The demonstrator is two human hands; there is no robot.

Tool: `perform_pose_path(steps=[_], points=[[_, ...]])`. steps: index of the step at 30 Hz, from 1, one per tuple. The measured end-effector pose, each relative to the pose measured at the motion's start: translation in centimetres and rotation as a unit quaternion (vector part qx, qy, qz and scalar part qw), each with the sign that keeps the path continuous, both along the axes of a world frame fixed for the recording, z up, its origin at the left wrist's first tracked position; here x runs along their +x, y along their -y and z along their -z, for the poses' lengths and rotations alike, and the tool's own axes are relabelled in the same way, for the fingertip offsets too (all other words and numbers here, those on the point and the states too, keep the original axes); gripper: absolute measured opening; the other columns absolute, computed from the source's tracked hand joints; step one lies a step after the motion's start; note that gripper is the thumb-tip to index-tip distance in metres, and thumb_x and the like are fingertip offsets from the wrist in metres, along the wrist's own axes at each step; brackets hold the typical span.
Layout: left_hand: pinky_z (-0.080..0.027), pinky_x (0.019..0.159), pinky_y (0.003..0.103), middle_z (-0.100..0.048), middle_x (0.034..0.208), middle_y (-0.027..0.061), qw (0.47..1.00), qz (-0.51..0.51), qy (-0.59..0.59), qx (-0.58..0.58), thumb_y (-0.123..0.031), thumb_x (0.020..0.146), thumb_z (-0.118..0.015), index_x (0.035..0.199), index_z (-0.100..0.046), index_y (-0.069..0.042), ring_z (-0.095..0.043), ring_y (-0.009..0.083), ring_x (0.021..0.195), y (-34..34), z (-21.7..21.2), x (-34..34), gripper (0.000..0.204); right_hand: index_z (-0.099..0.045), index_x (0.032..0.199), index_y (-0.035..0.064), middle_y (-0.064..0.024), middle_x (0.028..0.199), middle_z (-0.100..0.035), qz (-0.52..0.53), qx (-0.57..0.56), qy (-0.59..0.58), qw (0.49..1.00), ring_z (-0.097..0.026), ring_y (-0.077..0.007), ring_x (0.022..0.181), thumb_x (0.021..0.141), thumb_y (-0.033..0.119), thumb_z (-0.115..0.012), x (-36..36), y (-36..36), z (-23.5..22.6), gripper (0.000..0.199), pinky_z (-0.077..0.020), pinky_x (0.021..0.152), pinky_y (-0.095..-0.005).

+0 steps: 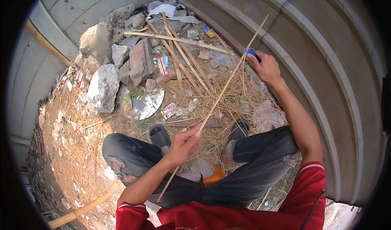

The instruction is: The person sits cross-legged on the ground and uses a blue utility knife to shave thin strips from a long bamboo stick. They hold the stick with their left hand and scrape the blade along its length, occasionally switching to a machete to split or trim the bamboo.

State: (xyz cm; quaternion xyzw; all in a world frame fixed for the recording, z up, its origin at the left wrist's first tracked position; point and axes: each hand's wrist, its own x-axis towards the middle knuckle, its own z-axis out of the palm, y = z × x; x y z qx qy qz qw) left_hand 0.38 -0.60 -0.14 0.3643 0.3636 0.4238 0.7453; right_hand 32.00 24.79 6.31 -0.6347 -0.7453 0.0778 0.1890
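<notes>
Bamboo strip (220, 94) slants between the hands I watch remotely, left hand (184, 147) pinching its nearer half, right hand (266, 69) gripping a blue tool (253, 55) against it (edge unclear), so I'd favour light, outward strokes.

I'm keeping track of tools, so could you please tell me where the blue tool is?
In the head view, the blue tool is right of centre, above mid-height, held in the right hand beside the stick.

The head-worn fisheye looks steeply down from just above the legs (260, 169) and hands (183, 147).
</notes>
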Motion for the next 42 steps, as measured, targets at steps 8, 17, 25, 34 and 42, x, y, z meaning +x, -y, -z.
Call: perform_pose_path(steps=[8,17,25,34,42], points=[[-0.027,0.044,0.023,-0.031,0.057,-0.0053,0.998,0.015,0.029,-0.050,-0.026,0.114,-0.043,0.152,-0.047,-0.003,-0.025,0.0046,0.044,0.0,-0.1,-0.8,0.045,-0.074,0.090,0.0063,-0.0196,0.073,-0.067,0.026,-0.002,-0.050,0.998,-0.066,-0.0406,0.076,0.094,0.057,-0.065,-0.3,1.0,-1.2,0.051,-0.0491,0.070,-0.0498],[-0.024,0.042,0.023,-0.031,0.056,-0.0066,0.990,0.026,0.068,-0.124,-0.029,0.113,-0.042,0.150,-0.048,-0.002,-0.025,0.0049,0.042,-0.5,-0.8,-0.9,0.046,-0.071,0.088,0.0026,-0.0105,0.068,-0.063,0.018,0.060,-0.203,0.977,-0.058,-0.0247,0.065,0.088,0.050,-0.075,2.7,-1.1,0.5,0.047,-0.0469,0.066,-0.0393],[-0.025,0.043,0.023,-0.031,0.056,-0.0059,0.994,0.046,0.048,-0.091,-0.029,0.113,-0.044,0.151,-0.048,-0.003,-0.025,0.0048,0.043,-0.2,0.1,-0.8,0.046,-0.074,0.099,0.0018,-0.0096,0.079,-0.068,-0.091,0.218,-0.140,0.961,-0.064,-0.0205,0.073,0.085,0.034,-0.084,1.9,-0.6,0.3,0.037,-0.0494,0.070,-0.0358],[-0.026,0.044,0.024,-0.030,0.056,-0.0062,0.994,0.059,0.042,-0.085,-0.027,0.113,-0.044,0.153,-0.048,-0.004,-0.026,0.0045,0.043,0.0,-0.3,-0.6,0.046,-0.074,0.099,0.0011,-0.0031,0.075,-0.069,-0.064,0.083,-0.343,0.933,-0.061,-0.0135,0.070,0.096,0.021,-0.074,3.0,-2.7,2.1,0.020,-0.0497,0.067,-0.0327],[-0.027,0.043,0.023,-0.031,0.056,-0.0059,0.993,0.057,0.062,-0.078,-0.028,0.114,-0.042,0.153,-0.045,-0.004,-0.027,0.0051,0.042,0.1,-0.3,-0.8,0.047,-0.069,0.100,0.0036,-0.0065,0.085,-0.073,0.107,0.116,-0.404,0.901,-0.037,-0.0021,0.049,0.095,0.046,-0.074,5.6,-3.0,1.7,0.043,-0.0270,0.044,-0.0249]])
